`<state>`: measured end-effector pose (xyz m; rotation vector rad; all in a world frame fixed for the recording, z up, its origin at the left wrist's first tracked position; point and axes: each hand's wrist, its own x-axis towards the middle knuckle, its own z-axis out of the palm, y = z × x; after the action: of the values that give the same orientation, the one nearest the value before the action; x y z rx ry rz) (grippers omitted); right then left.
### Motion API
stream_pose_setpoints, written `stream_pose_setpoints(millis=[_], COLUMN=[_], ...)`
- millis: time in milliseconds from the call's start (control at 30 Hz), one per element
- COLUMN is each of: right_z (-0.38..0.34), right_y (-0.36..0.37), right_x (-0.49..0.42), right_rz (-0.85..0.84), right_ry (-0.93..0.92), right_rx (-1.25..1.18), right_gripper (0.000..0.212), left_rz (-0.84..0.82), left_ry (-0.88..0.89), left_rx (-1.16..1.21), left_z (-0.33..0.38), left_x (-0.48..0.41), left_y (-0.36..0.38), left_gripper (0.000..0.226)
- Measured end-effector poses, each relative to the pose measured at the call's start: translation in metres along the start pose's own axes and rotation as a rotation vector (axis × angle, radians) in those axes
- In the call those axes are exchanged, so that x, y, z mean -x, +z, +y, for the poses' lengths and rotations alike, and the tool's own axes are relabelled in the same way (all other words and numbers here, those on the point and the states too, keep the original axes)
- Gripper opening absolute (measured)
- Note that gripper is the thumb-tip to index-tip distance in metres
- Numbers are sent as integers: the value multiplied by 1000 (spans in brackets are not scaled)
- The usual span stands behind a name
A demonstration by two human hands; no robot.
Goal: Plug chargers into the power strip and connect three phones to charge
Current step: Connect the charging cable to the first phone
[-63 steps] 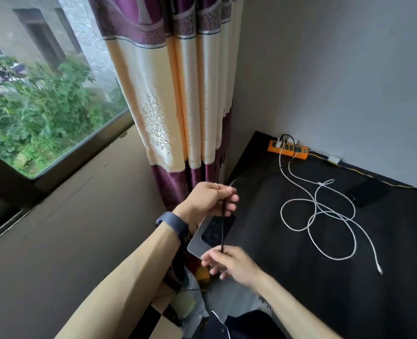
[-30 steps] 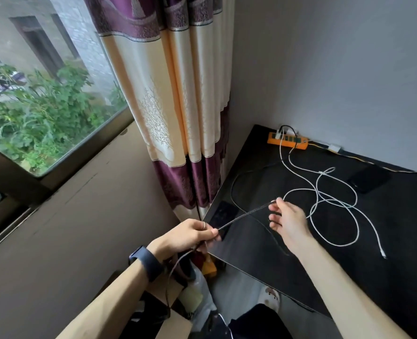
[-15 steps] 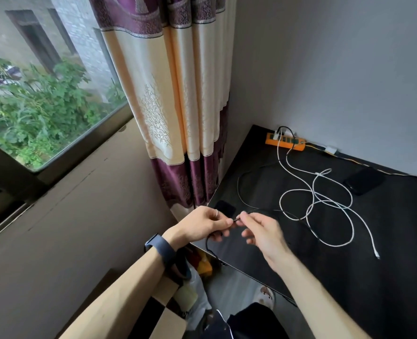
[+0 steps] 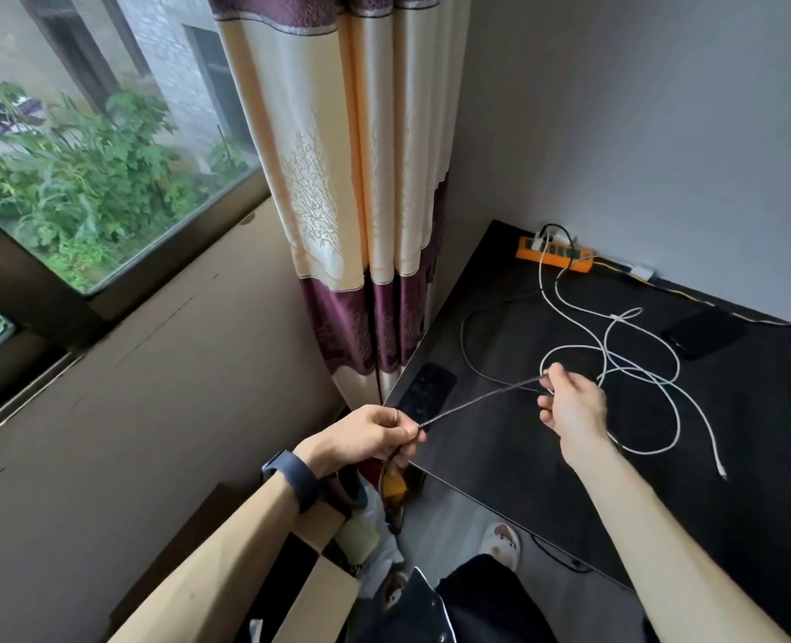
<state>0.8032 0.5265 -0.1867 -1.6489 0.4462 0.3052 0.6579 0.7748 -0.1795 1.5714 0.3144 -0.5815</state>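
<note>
Head view shows us drawing a dark braided cable point(image 4: 481, 399) taut between both hands over the near left corner of the black table point(image 4: 755, 457). Our left hand point(image 4: 361, 438) pinches the cable between thumb and fingers, with slack hanging below it toward the floor. Our right hand point(image 4: 570, 406) pinches it further along, at the fingertips point(image 4: 552, 371).

Procedure, as we judge it: slide the pinch along the braid to remove twists, locate the connector end, then bring it to the nearest phone point(image 4: 426, 387), which lies flat at the table's left edge. Keep tension light; a hard pull could drag the cable's far end, which appears to run toward the orange power strip point(image 4: 553, 255) against the wall. Whether that end is seated, we cannot tell.

Materials: the braid looks woven and matte, likely grippy. The white cable point(image 4: 616, 364) is smooth, round and lies in loose overlapping loops, its free plug near the right. A second phone point(image 4: 704, 334), dark and glossy, rests near the wall. A third phone is not visible.
</note>
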Motion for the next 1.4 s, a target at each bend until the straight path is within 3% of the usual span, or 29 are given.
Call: stream_pose_setpoints(millis=[67,133,167,300,400,500,600,733,800,900,1000,1100,1167,1233,1300,1400], right_z=[18,42,55,87,87,84,91,108,118,129,130,134,129,116,94,77], right_y=[-1,-4,-5,2,-2,-17,-32,-51,-68,-85,-78,-69,-73,-81,-86,-77], right_x=[9,28,41,90,101,102,98,78,67,76,122,172,183,176,164,165], right_rz=[-40,-104,-135,-538,-509,-391,-427,-477,-433,-425,-751,-1137,-1328,-1369,-1202,-1016], right_ry=[-32,-207,-340,-734,-883,-741,-797,-571,-459,-338,-266,95,268,272,110,-114], right_rx=[416,1011,1146,1151,1104,936,1074,1209,1311,1500,1401,1097,1051,982,849,635], right_gripper=[36,33,27,40,33,31,53,41,35,42,36,43,48,57,67,35], left_rz=[22,35,25,-63,-98,-119,-197,-290,-243,-8,167,220,209,196,180,144], left_ry=[-30,-51,-55,-85,-87,-111,-147,-102,-37,38,77,63,30,-13,-48,-49], left_rx=[-47,-101,-103,-100,-135,-173,-169,-91,4,25,4,-63,-153,-331,-526,-670], left_z=[-4,-5,-4,-1,-4,-10,-7,9,17,25,27,29,30,29,28,27], left_x=[3,5,5,6,10,19,27,35,41,48,56,69,79,87,92,97], left_y=[-5,-5,-2,16,28,26,29,34,33,30,34,52,66,80,91,108], left_gripper=[14,13,13,15,18,17,21,24,22,18,19,22,23,24,22,16])
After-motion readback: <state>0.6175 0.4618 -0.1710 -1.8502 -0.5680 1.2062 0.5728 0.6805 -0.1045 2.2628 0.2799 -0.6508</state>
